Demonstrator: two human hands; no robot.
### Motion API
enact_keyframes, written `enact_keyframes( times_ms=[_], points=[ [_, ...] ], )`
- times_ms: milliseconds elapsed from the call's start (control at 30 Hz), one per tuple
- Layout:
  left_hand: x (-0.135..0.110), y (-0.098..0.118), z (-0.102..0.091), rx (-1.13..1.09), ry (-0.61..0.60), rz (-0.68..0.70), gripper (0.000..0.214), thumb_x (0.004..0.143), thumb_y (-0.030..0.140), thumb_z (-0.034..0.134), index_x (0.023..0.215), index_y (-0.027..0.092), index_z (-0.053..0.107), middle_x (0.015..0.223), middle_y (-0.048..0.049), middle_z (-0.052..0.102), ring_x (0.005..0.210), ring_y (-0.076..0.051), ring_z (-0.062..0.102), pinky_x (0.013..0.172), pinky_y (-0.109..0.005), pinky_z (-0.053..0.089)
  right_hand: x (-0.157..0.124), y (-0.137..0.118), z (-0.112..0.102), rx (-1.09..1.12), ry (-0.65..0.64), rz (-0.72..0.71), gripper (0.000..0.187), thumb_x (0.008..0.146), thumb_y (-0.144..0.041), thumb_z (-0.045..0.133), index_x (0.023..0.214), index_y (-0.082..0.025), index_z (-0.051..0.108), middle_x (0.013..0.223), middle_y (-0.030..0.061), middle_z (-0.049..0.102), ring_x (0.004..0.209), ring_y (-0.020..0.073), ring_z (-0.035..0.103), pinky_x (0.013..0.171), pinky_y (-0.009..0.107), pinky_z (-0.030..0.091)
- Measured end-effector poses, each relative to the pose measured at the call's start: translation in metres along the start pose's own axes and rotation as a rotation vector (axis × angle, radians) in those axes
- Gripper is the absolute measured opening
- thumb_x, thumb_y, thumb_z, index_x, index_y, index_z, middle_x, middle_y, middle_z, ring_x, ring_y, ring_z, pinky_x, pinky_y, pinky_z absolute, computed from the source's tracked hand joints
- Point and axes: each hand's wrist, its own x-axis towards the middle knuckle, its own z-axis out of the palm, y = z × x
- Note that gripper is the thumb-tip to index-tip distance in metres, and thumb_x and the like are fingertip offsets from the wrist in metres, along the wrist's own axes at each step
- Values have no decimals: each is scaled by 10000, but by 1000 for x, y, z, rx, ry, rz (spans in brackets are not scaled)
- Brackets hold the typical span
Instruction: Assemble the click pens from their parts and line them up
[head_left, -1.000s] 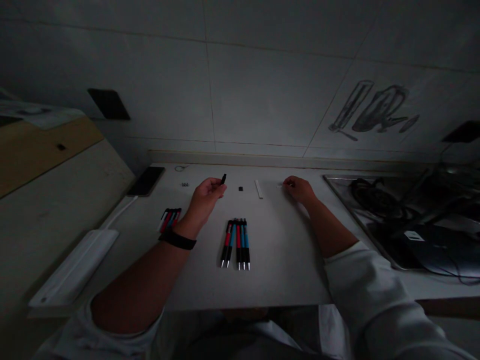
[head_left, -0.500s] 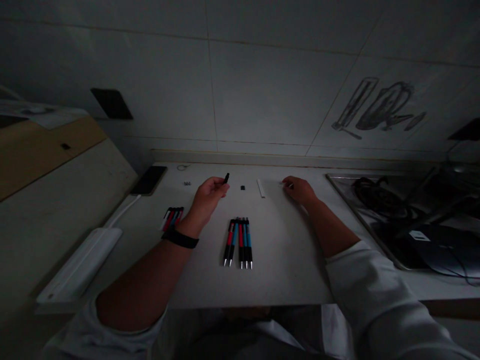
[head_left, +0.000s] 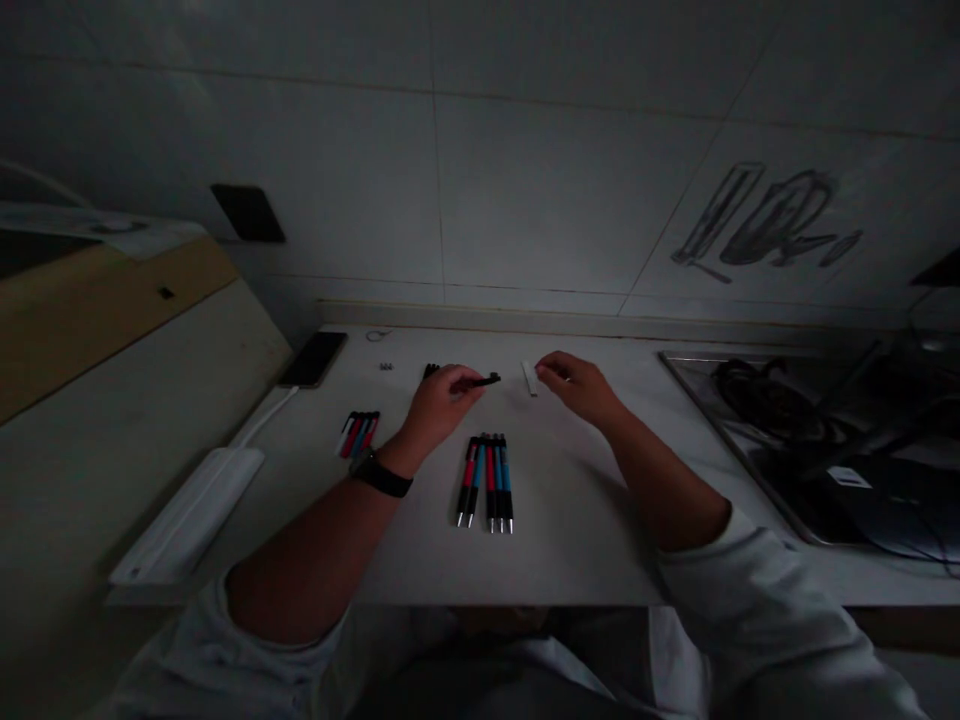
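Flanking bare tabletop (head_left: 570, 520) (far edge): hands, left (head_left: 439, 405), right (head_left: 577, 385).

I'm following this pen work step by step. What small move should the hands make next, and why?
Probably bring the right hand the short way toward the left hand. The left hand holds a thin black pen part pointing right, and the right hand's fingertips are pinched as if on something tiny, too small to make out, beside the white strip.
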Motion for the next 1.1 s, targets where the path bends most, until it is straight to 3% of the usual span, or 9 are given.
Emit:
enact_keyframes(
  times_ms=[100,233,333,500,667,867,1000,1100],
  points=[
    [-2,3,2,152,-69,122,84,885,189,745,966,208,747,962,-41,735,901,-187,693,857,-338,560,-8,-34,36,187,-169,26,328,970,-524,560,951,-226,696,899,36,742,743,172,654,731,311,500],
    [-3,-3,3,204,-97,178,143,894,183,753,1032,219,749,977,-41,731,917,-189,694,861,-339,557,-12,-44,61,391,-258,101,326,943,-516,566,878,-212,663,826,29,716,680,155,620,681,297,486],
    [-2,-9,3,174,-63,151,252,885,208,776,1131,225,724,1042,-45,735,893,-176,691,847,-330,566,-12,-39,62,477,-224,171,349,917,-547,586,854,-210,648,805,27,693,666,152,595,638,286,462],
    [-2,-6,-1,212,-79,166,39,932,209,717,968,218,727,968,-26,733,871,-167,679,840,-319,550,-15,-34,60,533,-219,201,428,897,-620,592,808,-204,645,757,23,659,657,155,564,636,293,448],
    [-1,-4,0,226,-69,152,37,959,209,676,942,214,708,950,-27,722,898,-175,670,858,-324,544,-17,-34,66,534,-209,155,459,933,-635,533,800,-207,632,723,11,622,664,160,553,648,301,442],
    [-1,-4,2,187,-4,112,48,963,191,652,930,210,681,948,-30,712,907,-174,669,849,-319,550,-19,-37,73,550,-85,156,382,821,-577,709,961,-235,615,821,-3,659,698,163,581,663,301,464],
    [-2,-1,2,179,16,117,41,964,195,651,932,209,671,968,-34,706,934,-176,667,865,-324,553,-21,-41,71,576,-124,218,415,929,-630,549,903,-220,616,799,23,659,690,165,581,619,295,456],
    [-2,1,1,197,22,118,42,967,194,646,935,209,669,970,-34,702,929,-175,663,857,-321,551,-21,-43,71,648,-129,202,392,862,-596,656,1000,-234,596,820,-4,635,670,152,577,580,277,454]
  ],
)
